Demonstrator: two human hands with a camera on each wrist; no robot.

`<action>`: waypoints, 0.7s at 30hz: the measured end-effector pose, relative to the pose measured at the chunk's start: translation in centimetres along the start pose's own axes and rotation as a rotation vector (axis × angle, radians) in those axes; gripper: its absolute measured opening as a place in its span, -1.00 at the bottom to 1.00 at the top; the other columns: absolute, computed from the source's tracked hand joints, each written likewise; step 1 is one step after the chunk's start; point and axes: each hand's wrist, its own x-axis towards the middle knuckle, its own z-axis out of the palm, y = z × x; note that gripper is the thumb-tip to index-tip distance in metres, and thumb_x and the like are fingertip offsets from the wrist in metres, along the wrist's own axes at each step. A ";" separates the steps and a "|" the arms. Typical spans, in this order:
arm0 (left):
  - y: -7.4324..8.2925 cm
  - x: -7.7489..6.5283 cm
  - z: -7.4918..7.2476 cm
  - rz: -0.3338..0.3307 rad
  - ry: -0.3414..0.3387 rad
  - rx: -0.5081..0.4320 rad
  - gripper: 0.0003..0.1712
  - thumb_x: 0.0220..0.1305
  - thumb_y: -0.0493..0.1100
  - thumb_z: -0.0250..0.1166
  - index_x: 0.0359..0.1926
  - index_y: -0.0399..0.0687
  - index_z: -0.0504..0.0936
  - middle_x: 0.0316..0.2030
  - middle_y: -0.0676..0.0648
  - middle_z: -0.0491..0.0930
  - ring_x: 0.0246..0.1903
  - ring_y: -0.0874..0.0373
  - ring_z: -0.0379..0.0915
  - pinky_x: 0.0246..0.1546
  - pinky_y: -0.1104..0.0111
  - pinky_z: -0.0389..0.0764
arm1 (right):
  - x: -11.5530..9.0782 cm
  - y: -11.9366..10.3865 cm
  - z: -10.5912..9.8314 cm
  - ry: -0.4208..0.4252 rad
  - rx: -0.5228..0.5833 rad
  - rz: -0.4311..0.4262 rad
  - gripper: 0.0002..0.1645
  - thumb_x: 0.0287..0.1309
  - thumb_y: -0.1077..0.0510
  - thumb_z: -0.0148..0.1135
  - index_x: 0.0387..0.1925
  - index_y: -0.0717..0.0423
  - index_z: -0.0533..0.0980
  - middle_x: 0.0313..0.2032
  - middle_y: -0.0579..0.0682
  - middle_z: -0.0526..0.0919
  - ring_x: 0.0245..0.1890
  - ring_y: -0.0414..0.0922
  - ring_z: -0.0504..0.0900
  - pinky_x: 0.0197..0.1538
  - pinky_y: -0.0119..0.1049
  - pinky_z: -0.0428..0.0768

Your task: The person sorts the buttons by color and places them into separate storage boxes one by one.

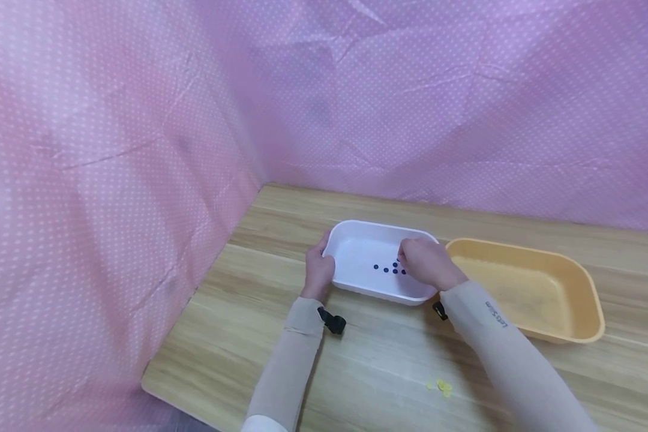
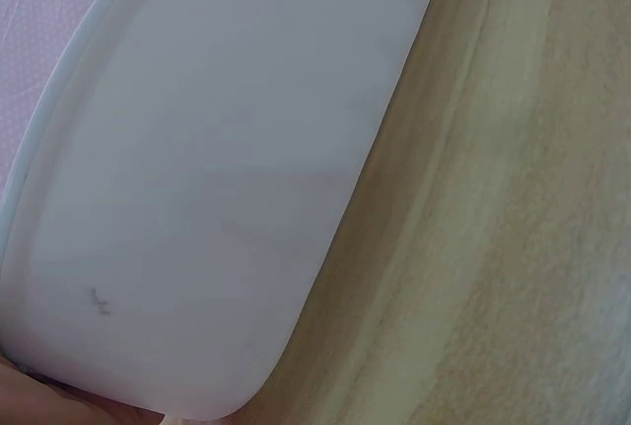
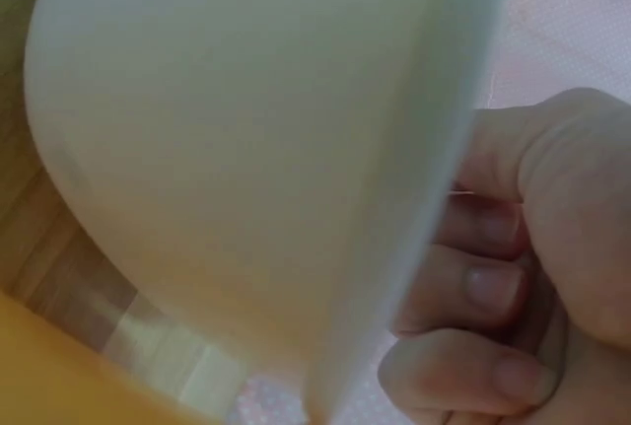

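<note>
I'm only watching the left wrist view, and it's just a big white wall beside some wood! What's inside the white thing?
Observer: Small, round, dark pieces, material unclear, lie inside the white, round-cornered, plastic-looking tray.

Operator: Ooh! Is there another tray anywhere?

Observer: Yes, a yellow-orange, round-cornered, plastic-looking tray sits to the right of the white one.

Operator: And what's the right grip doing?

Observer: The head view shows the right grip curled over the right part of the white tray.

White basin (image 1: 356, 249), dark-blue discs (image 1: 395, 271)
</note>
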 end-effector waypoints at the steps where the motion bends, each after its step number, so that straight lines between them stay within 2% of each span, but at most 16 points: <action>1: 0.0 0.0 0.0 0.001 0.001 -0.002 -0.11 -0.03 -0.60 -0.13 0.38 -0.03 0.34 0.39 0.05 0.25 0.39 0.12 0.07 0.37 0.24 0.16 | 0.1 0.0 0.0 -0.013 0.003 0.007 -0.86 0.19 0.30 0.11 -0.32 0.25 0.59 -0.48 -0.02 0.55 -0.46 -0.11 0.47 -0.35 -0.30 0.53; 7: -0.1 0.1 0.1 -0.001 0.004 0.002 -0.11 -0.01 -0.60 -0.14 0.39 0.00 0.33 0.40 0.06 0.24 0.40 0.11 0.05 0.38 0.23 0.15 | 0.5 0.4 0.4 -0.083 0.044 0.057 -0.83 0.22 0.29 0.13 -0.24 0.28 0.60 -0.42 0.01 0.57 -0.39 -0.08 0.50 -0.20 -0.22 0.58; 11: -0.2 0.0 0.0 -0.014 0.002 0.002 -0.10 -0.01 -0.61 -0.14 0.39 0.01 0.32 0.40 0.07 0.24 0.40 0.11 0.06 0.37 0.22 0.16 | 0.9 0.6 0.9 -0.117 0.073 0.091 -0.81 0.15 0.32 0.15 -0.20 0.29 0.60 -0.36 0.05 0.59 -0.33 -0.03 0.50 -0.10 -0.15 0.57; 15: -0.3 0.1 0.0 -0.012 0.001 -0.009 -0.10 -0.02 -0.61 -0.14 0.38 0.00 0.33 0.40 0.06 0.24 0.40 0.11 0.07 0.37 0.22 0.16 | 1.2 0.8 1.3 -0.122 0.061 0.097 -0.82 0.11 0.33 0.15 -0.25 0.29 0.60 -0.38 0.06 0.59 -0.33 -0.01 0.49 -0.07 -0.12 0.56; 21: -0.1 -0.1 0.0 0.003 -0.001 -0.005 -0.12 -0.01 -0.61 -0.13 0.38 -0.02 0.33 0.39 0.04 0.25 0.40 0.10 0.07 0.37 0.22 0.16 | 1.1 0.9 1.6 -0.123 0.064 0.107 -0.91 0.17 0.31 0.12 -0.36 0.22 0.55 -0.44 0.04 0.54 -0.33 -0.01 0.50 0.00 -0.07 0.55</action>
